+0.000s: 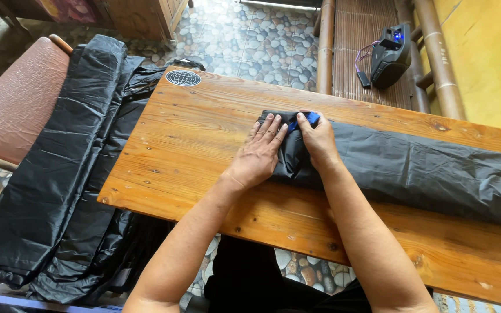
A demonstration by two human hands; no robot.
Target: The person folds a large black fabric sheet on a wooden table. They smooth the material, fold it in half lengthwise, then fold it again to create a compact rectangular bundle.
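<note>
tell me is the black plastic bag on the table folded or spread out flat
Folded: the black plastic bag lies as a long narrow strip across the wooden table, both hands pressing its left end.

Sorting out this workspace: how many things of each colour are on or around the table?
Black: 3: bag, plastic heap, device
Blue: 1: strip
Brown: 2: table, seat
Total: 6

left hand (258,152) flat, fingers spread, right hand (318,139) beside it, fingertips pressing down, forearms bare
</note>
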